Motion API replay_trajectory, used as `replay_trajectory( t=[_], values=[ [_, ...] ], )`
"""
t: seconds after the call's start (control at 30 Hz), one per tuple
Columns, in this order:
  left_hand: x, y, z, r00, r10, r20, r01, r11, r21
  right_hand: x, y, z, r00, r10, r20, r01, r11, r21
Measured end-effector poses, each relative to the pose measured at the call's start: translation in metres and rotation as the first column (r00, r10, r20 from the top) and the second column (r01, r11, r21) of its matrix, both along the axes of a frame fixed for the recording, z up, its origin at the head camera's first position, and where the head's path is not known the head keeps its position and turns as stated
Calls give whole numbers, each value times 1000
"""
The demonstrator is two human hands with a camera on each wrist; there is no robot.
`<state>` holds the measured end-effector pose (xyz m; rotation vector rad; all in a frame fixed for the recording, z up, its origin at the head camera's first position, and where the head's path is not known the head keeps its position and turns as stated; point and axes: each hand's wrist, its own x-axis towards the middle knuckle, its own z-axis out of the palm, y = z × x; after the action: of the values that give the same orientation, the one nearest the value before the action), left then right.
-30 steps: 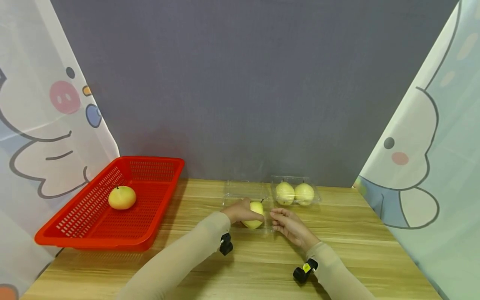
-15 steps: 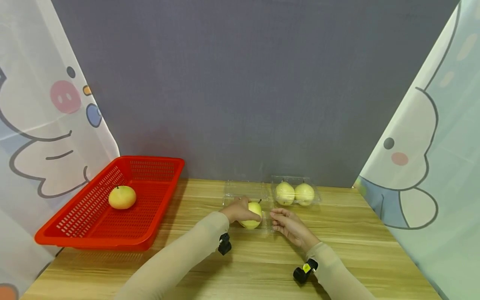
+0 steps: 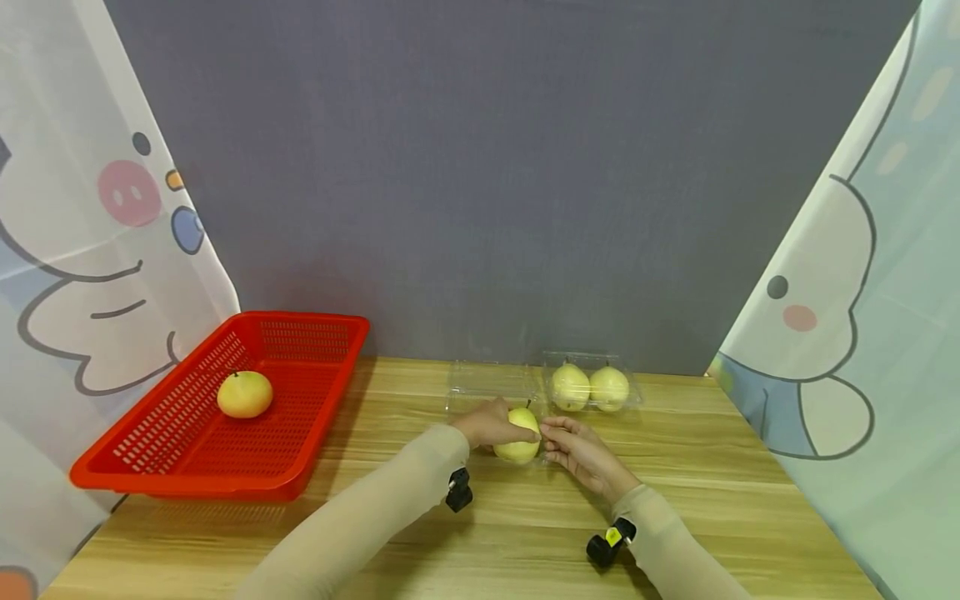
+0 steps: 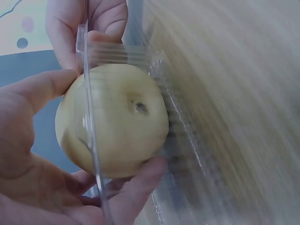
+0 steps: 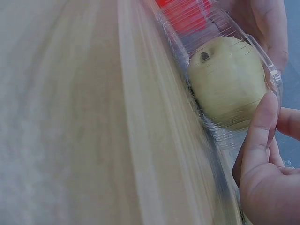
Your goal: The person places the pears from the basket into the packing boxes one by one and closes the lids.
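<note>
Near the middle of the table, my left hand (image 3: 491,423) grips a pale yellow pear (image 3: 517,450), thumb on one side and fingers round the other. The pear sits low in a clear plastic clamshell box (image 3: 492,379) whose lid stands open toward the back. In the left wrist view the pear (image 4: 110,122) shows behind the box's thin rim (image 4: 87,101), its bottom end facing the camera. My right hand (image 3: 585,454) pinches the right rim of the box between thumb and fingers, close beside the pear, as the right wrist view of that hand (image 5: 269,183) confirms.
Behind my right hand stands another clear box (image 3: 633,392) holding two pears (image 3: 588,388). On the left is a red slotted basket (image 3: 300,450) with one yellow fruit (image 3: 244,394) inside. A grey panel (image 3: 480,183) closes off the back of the wooden table (image 3: 525,542).
My left hand shifted slightly left with the pear, then moved right, so the pear is now nearer my right hand. The right hand has stayed in place on the rim.
</note>
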<state>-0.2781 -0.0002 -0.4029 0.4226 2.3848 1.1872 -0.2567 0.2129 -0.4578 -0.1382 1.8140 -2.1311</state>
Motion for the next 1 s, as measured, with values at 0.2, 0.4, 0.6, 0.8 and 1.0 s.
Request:
replay_trajectory(
  t=[0.2,0.4,0.6,0.8,1.0],
  values=[
    [0,2,-2,1000,4,6,-4,1000,22,0,0,0,1000,6,0,-6,1000,-10],
    [3,2,-1,1000,-11,10,10,999,51,0,1,-1,1000,10,0,-10,1000,-14],
    [3,1,-1,1000,-13,16,12,999,43,0,1,-1,1000,1,5,-1,1000,-14],
    [1,0,1,999,-14,48,11,999,48,0,1,1,1000,6,4,-6,1000,-18],
    [1,-3,3,995,-65,76,56,993,108,0,2,1,1000,6,-1,-6,1000,-14]
  ],
)
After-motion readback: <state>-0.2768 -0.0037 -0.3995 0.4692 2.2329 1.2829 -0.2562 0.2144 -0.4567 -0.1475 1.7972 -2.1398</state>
